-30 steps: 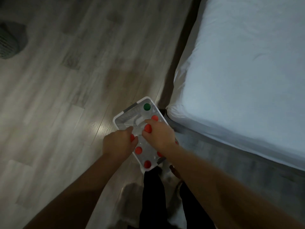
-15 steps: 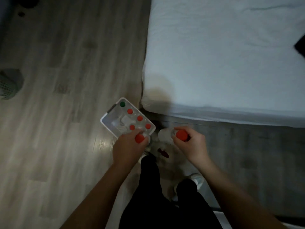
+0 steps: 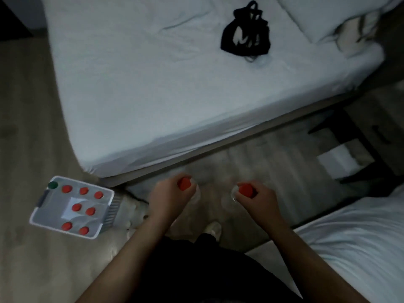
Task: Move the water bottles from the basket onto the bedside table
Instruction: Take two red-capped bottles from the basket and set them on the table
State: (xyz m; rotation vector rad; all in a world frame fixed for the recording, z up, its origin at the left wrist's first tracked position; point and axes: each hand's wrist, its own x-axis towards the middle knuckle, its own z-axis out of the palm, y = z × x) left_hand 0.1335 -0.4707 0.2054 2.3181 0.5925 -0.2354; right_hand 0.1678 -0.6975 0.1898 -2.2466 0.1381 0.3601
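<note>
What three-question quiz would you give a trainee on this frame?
1. True or false: the left hand holds a clear red-capped water bottle, and the right hand holds another.
2. How many bottle caps show inside the white plastic basket on the floor?
3. The black fabric bag lies on: A the wooden floor, B the white bed, C the basket.
Key: 1 true; 2 eight, seven red and one green; 3 B.

Person, head view: left hand (image 3: 167, 201) and right hand (image 3: 261, 201) on forearms (image 3: 133, 248) bare along their whole visible length, plain black clothing (image 3: 196, 272) covering the body and legs between them, and one pale shoe (image 3: 213, 228), blurred, showing just beyond the dark trouser edge.
</note>
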